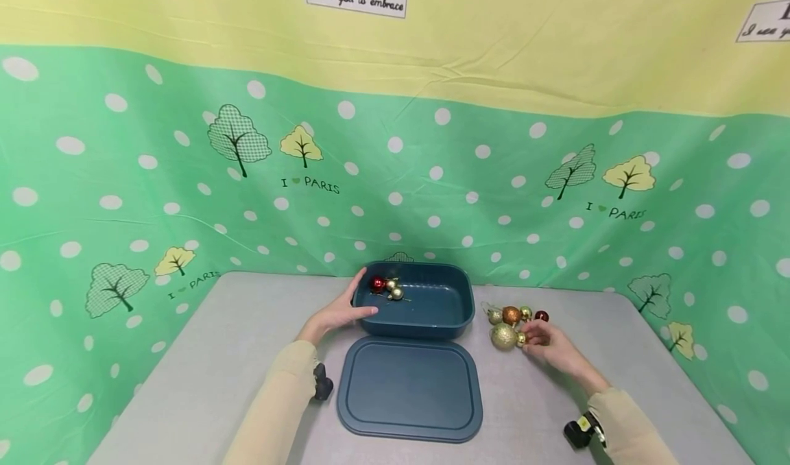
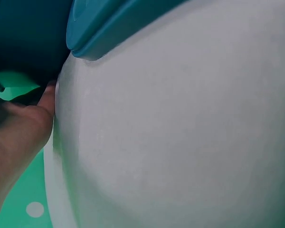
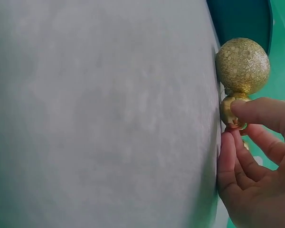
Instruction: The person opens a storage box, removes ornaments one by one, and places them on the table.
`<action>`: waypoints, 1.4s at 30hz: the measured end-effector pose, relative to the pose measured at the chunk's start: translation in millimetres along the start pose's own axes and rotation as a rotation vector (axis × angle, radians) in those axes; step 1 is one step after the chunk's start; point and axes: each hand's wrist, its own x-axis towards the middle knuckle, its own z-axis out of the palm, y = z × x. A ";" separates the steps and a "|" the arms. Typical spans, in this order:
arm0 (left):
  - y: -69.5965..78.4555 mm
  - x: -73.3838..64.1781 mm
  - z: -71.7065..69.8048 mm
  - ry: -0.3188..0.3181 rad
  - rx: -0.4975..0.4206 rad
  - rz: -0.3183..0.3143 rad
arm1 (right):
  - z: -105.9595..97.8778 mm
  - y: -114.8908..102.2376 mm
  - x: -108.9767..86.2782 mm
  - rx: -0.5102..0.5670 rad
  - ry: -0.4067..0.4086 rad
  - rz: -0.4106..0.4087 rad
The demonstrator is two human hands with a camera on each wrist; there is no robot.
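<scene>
A dark blue plastic box (image 1: 426,330) stands at the back middle of the table. Inside it, at the left end, lie a red bauble (image 1: 378,284) and small gold baubles (image 1: 397,292). My left hand (image 1: 338,313) rests against the box's left side, fingers straight along the wall and thumb by the front corner. With thumb and fingertips my right hand (image 1: 552,347) pinches a small shiny gold bauble (image 3: 229,112) on the table. A large glittery gold bauble (image 1: 503,337) sits right beside it. Behind are an orange bauble (image 1: 511,315), a dark red one (image 1: 542,316) and small gold-green ones (image 1: 495,316).
The box's flat blue lid (image 1: 410,389) lies on the grey table (image 1: 179,376) in front of the box. A green and yellow printed cloth (image 1: 395,177) hangs right behind the table's back edge. A dark camera is strapped to each wrist.
</scene>
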 end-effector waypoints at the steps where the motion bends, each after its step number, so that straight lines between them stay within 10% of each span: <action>1: 0.1 -0.1 0.0 0.000 0.002 0.001 | 0.3 -0.1 -0.1 0.008 0.003 0.007; 27: -2.4 2.4 0.3 0.002 -0.016 -0.008 | -19.8 -21.4 -5.5 0.013 0.087 0.031; 42: 0.2 1.6 0.6 -0.005 -0.004 -0.008 | 9.3 -61.3 18.3 0.073 0.121 -0.046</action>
